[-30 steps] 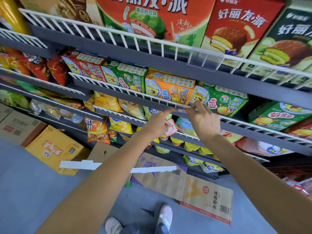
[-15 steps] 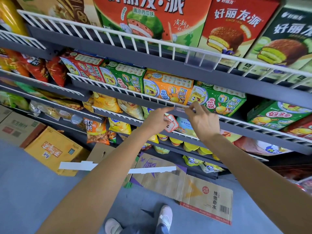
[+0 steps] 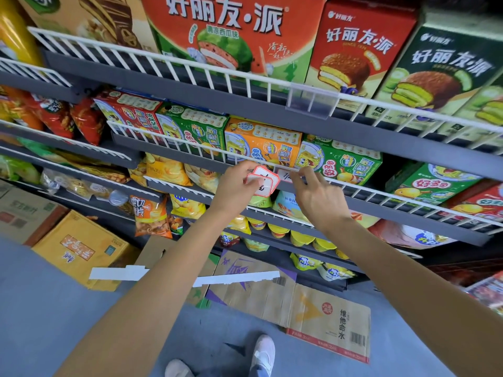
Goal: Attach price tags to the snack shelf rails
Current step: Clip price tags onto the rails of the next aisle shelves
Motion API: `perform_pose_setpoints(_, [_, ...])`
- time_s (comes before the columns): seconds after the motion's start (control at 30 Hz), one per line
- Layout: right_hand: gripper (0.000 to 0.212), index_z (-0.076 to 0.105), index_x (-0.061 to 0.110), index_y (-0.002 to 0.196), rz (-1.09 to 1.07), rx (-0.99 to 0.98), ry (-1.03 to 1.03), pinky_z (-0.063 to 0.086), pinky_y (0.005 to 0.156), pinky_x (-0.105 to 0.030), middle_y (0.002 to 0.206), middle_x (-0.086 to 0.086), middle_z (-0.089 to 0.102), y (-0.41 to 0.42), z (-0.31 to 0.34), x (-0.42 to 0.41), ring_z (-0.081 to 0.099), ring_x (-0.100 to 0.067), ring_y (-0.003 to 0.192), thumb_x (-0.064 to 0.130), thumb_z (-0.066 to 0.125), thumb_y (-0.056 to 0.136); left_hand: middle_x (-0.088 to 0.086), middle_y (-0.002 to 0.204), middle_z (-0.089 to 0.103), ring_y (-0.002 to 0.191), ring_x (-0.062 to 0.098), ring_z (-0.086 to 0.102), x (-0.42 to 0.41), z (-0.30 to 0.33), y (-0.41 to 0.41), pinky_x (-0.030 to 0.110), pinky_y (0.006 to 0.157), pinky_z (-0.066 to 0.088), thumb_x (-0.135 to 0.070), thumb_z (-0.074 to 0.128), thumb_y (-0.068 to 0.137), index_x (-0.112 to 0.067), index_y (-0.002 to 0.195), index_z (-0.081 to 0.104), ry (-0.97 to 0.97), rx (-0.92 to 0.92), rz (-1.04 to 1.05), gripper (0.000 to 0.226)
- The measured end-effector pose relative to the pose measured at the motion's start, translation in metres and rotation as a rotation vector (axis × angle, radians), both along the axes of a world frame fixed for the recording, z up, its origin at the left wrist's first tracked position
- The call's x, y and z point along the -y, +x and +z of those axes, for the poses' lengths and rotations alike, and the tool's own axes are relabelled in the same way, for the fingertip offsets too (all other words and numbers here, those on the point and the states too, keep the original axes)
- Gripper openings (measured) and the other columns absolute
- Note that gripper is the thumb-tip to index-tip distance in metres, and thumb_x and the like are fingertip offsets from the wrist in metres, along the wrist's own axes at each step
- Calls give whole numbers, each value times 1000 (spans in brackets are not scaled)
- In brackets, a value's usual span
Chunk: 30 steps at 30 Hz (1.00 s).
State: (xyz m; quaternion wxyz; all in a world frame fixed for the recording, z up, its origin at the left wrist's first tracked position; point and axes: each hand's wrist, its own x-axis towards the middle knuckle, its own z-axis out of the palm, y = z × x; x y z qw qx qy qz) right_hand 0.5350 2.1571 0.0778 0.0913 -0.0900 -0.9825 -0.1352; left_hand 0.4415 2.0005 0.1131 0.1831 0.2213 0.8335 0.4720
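Two hands up at the second white wire rail (image 3: 190,148) — your left hand (image 3: 236,187) grips a little stack of red-bordered price tags (image 3: 262,180), just left of a clear tag holder (image 3: 284,175) clipped on that rail. Your right hand (image 3: 317,198) pinches the holder's right end, below the orange snack box (image 3: 262,144). Flattened cardboard (image 3: 307,303) lies on the floor.

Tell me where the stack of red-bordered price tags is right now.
In the head view the red-bordered price tags sit near the middle, held in the left hand against the white wire rail, below the orange snack box, left of the right hand.
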Motion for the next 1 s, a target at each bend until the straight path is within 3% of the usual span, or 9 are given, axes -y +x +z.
perform_pose_setpoints(0.1, [38, 60, 7, 114, -35, 19, -225, 40, 43, -31, 111, -14, 55, -1, 7, 4, 63, -33, 80, 8, 68, 76, 10, 107, 68, 96, 23, 64, 2, 9, 2, 39, 87, 53, -8, 58, 89, -5, 111, 59, 46, 35, 33, 23])
perform_pose_setpoints(0.17, [26, 59, 11, 117, -92, -23, -563, 48, 61, -37, 117, -11, 53, -4, 20, 9, 62, -32, 87, 18, 49, 94, 10, 109, 67, 97, 22, 63, 4, 15, 3, 39, 86, 53, -10, 59, 89, -5, 111, 58, 69, 56, 66, 23])
perform_pose_setpoints(0.23, [25, 66, 12, 103, -102, -158, -1014, 48, 69, -31, 101, -4, 65, -5, 44, 16, 62, -17, 83, 22, 43, 98, 10, 108, 67, 97, 24, 63, 6, 24, 2, 40, 87, 52, -12, 60, 88, -7, 110, 57, 87, 67, 88, 23])
perform_pose_setpoints(0.3, [24, 67, 14, 90, -66, -233, -1268, 40, 61, -13, 74, 16, 65, -6, 69, 21, 54, 4, 63, 23, 46, 98, 10, 106, 67, 98, 26, 63, 6, 36, 2, 44, 90, 50, -13, 61, 87, -7, 108, 58, 98, 52, 62, 21])
perform_pose_setpoints(0.5, [9, 71, 7, 91, 10, -309, -1222, 37, 57, -9, 63, 19, 58, -4, 121, 16, 49, 6, 52, 8, 63, 87, 7, 102, 67, 95, 22, 62, -4, 80, 7, 33, 82, 47, -15, 61, 88, -13, 96, 56, 62, -143, -47, 10])
perform_pose_setpoints(0.6, [2, 69, 10, 80, -12, -346, -1274, 45, 60, -21, 61, 9, 61, -1, 143, 14, 50, -2, 56, 9, 69, 83, 6, 102, 68, 92, 21, 63, -8, 97, 12, 40, 83, 50, -16, 60, 88, -11, 101, 56, 86, -184, -53, 14])
perform_pose_setpoints(0.67, [11, 65, 14, 71, -11, -398, -1279, 48, 64, -28, 64, -2, 62, 2, 154, 12, 54, -10, 60, 11, 73, 79, 7, 99, 69, 89, 20, 65, -9, 106, 15, 43, 82, 52, -16, 60, 89, -9, 102, 57, 106, -163, -45, 15])
perform_pose_setpoints(0.87, [12, 65, 9, 69, 5, -555, -1240, 36, 50, -10, 58, 5, 57, 11, 179, 10, 44, 1, 49, 13, 75, 76, 7, 100, 70, 90, 20, 66, -10, 122, 14, 44, 86, 53, -9, 60, 87, -8, 107, 59, 175, -125, -4, 20])
perform_pose_setpoints(1.0, [11, 64, 16, 72, -68, -662, -1063, 35, 52, -10, 65, 11, 58, 6, 188, 1, 45, 0, 54, 15, 70, 82, 10, 111, 67, 101, 23, 64, -18, 128, 13, 45, 91, 51, -9, 61, 87, -9, 125, 53, 177, -69, 9, 39])
